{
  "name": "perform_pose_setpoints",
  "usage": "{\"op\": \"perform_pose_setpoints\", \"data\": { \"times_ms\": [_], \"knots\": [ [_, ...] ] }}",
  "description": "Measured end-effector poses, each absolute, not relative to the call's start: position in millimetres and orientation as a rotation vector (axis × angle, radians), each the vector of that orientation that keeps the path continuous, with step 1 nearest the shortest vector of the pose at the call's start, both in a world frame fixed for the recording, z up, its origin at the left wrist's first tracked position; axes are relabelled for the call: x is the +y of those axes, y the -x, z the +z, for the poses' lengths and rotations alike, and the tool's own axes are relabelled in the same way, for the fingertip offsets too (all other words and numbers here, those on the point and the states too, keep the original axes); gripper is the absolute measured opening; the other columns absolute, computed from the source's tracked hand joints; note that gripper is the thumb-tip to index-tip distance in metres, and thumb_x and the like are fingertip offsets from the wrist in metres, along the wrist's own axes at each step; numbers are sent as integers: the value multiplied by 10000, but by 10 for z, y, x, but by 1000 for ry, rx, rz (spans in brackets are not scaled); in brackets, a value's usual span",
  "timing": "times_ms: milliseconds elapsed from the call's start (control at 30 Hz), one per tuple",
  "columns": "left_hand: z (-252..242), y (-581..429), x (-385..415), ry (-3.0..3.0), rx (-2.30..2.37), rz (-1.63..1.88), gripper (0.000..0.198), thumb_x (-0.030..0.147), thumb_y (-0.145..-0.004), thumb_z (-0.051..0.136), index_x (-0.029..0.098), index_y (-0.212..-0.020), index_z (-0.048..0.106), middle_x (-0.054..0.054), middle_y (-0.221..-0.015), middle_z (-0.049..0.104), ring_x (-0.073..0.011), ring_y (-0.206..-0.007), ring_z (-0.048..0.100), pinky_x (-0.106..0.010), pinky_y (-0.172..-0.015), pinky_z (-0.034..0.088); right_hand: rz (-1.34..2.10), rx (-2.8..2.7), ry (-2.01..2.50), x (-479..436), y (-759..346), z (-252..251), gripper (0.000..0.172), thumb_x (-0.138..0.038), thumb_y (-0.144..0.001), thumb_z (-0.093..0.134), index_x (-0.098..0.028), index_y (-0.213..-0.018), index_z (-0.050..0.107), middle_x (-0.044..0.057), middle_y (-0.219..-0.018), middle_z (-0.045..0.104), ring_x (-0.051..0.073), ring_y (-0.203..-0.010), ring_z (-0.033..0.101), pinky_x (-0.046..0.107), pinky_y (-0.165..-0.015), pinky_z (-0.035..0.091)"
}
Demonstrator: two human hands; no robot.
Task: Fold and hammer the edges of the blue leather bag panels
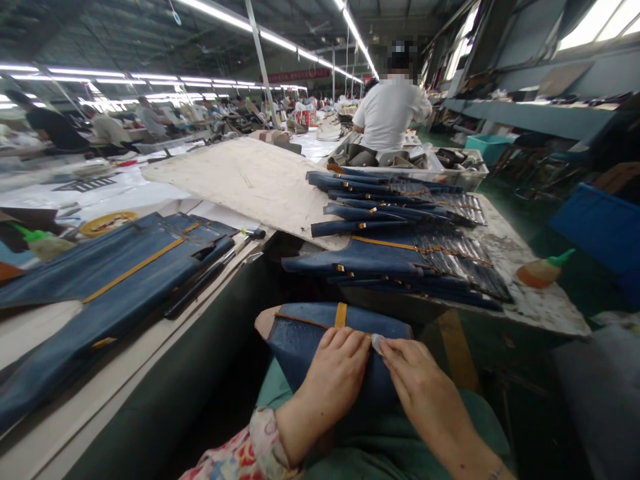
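A blue leather piece [300,340] with a mustard strap [341,315] across it and a tan tip at one end lies over my lap. My left hand [340,367] is closed on it, fingers together along its brown-edged seam. Close beside it, my right hand [417,373] pinches a small whitish piece [377,343] against the same seam. What that piece is made of is too small to make out. My thumbs are mostly hidden.
Stacked blue leather pieces [390,257] lie on the bench ahead, more blue pieces [135,267] on the left table. A black-handled brush [215,270] lies along its edge. A bottle with a green nozzle [545,269] stands right. A person in white [390,113] sits beyond.
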State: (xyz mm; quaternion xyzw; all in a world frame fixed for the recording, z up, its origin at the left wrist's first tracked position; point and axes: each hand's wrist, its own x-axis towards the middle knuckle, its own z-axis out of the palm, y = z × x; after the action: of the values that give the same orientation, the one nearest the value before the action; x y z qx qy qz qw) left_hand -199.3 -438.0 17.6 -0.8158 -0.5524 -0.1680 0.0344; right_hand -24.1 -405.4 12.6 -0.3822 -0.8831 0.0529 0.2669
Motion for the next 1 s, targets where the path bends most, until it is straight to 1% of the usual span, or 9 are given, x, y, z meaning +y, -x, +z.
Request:
{"op": "perform_pose_setpoints", "data": {
  "times_ms": [167,333,433,533,700,800,867,1000],
  "knots": [
    [123,2177,-4454,2384,-1747,-603,323,154,-875,419,192,-1179,523,-21,-1153,576,-185,-1084,455,-347,-987,298,111,-2435,976,-4055,512,157,353,-125,-921,299,-155,-1129,583,102,-1000,598,234,-929,543,383,-805,517],
    [98,2337,-4553,2350,-1769,-581,398,141,-868,394,193,-1252,484,-42,-1243,535,-190,-1153,436,-340,-972,333,151,-2446,932,-4030,697,188,326,-107,-909,335,-169,-1111,583,93,-983,593,226,-913,550,377,-804,518],
    [72,2374,-4624,2308,-1744,-589,416,150,-881,375,184,-1287,456,-49,-1290,511,-189,-1205,413,-332,-978,335,218,-2430,920,-4007,677,166,299,-108,-883,399,-171,-1122,569,86,-984,583,225,-913,552,379,-806,519],
    [55,2375,-4681,2263,-1737,-569,412,166,-893,370,169,-1299,444,-51,-1316,493,-189,-1229,398,-323,-969,337,309,-2441,907,-3973,609,137,317,-111,-858,442,-182,-1145,556,82,-1009,572,228,-932,546,382,-807,521],
    [39,2379,-4728,2280,-1793,-540,419,174,-894,370,169,-1309,427,-40,-1340,470,-196,-1184,432,-317,-943,348,503,-2456,883,-3910,556,183,271,-163,-896,439,-181,-1131,573,82,-1038,562,219,-955,536,375,-852,494],
    [21,2399,-4730,2272,-1848,-541,430,159,-882,390,180,-1311,418,-42,-1308,495,-210,-1134,459,-348,-933,358,663,-2466,858,-3867,553,269,249,-199,-916,436,-189,-1110,593,77,-1029,570,211,-967,540,362,-865,481],
    [28,2409,-4714,2236,-1896,-569,402,155,-884,398,178,-1283,440,-56,-1253,530,-216,-1090,479,-369,-916,372,782,-2471,838,-3828,550,319,253,-219,-927,434,-197,-1119,597,70,-1030,574,202,-976,543,352,-876,474],
    [131,2396,-4629,2192,-2031,-624,265,174,-893,409,184,-1129,530,-60,-1105,574,-212,-991,504,-378,-854,411,968,-2472,808,-3733,550,370,266,-222,-936,435,-201,-1146,597,54,-1048,582,179,-993,543,319,-920,446]
  ]
}}
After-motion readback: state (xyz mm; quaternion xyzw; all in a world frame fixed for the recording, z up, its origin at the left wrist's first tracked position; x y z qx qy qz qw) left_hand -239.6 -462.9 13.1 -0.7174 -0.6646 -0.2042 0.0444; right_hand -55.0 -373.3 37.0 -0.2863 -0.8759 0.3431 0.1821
